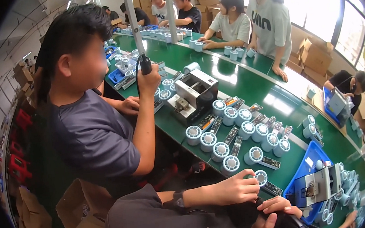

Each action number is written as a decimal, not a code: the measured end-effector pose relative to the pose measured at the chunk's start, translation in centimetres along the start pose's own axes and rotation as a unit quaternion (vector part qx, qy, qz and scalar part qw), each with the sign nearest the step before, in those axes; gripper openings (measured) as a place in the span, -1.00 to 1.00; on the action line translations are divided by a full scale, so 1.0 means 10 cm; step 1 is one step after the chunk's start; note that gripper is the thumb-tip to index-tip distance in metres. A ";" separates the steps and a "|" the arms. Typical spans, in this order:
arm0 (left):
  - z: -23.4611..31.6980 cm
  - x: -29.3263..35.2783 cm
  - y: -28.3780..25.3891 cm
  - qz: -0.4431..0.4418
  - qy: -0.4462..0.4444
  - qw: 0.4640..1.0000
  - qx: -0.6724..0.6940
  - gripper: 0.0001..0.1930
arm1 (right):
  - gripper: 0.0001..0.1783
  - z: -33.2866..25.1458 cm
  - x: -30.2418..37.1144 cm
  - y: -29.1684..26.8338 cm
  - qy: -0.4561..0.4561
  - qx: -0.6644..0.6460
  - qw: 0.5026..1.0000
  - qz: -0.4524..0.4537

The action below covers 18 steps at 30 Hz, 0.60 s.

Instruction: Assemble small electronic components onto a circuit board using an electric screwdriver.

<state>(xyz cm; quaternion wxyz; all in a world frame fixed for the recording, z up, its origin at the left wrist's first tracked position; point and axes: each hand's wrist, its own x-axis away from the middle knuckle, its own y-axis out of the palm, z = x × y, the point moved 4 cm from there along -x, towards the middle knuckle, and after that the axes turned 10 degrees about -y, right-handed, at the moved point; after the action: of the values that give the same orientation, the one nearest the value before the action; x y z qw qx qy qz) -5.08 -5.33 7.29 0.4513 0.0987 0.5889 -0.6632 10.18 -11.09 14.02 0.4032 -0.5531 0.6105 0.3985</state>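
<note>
The left hand (pixel 237 188) curled beside a light-blue, round plastic device (pixel 261 177) on the glossy green table (pixel 250 87), lower right-of-centre in frame, though I couldn't tell if it or the bent-fingered right hand (pixel 277 205) pinched anything.

The bare left forearm (pixel 201 195), emerging from a dark grey fabric sleeve (pixel 141 208), is extending rightward, its wrist bearing a dark band (pixel 178 198). The bare left hand (pixel 237 188) is arching its fingers forward. The bare right hand (pixel 274 208) is curling its fingers near the left hand, closer to the torso.
</note>
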 end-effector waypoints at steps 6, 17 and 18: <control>-0.05 0.04 0.06 0.006 0.021 0.997 0.069 -0.89 | -0.58 0.16 0.40 0.06 0.032 -0.023 0.987 0.156; -0.03 -0.10 0.06 0.022 -0.010 0.999 -0.044 -0.88 | -0.59 0.23 0.41 0.07 -0.049 0.133 0.972 0.188; -0.03 -0.13 0.07 0.013 0.000 0.998 -0.064 -0.89 | -0.59 0.24 0.40 0.04 -0.045 0.133 0.972 0.187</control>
<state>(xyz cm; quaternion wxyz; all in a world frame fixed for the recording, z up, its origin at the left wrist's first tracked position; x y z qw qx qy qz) -3.94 -4.35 7.61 0.4653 0.0769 0.6287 -0.6183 9.67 -10.29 9.44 0.4184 -0.3522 0.7320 0.4063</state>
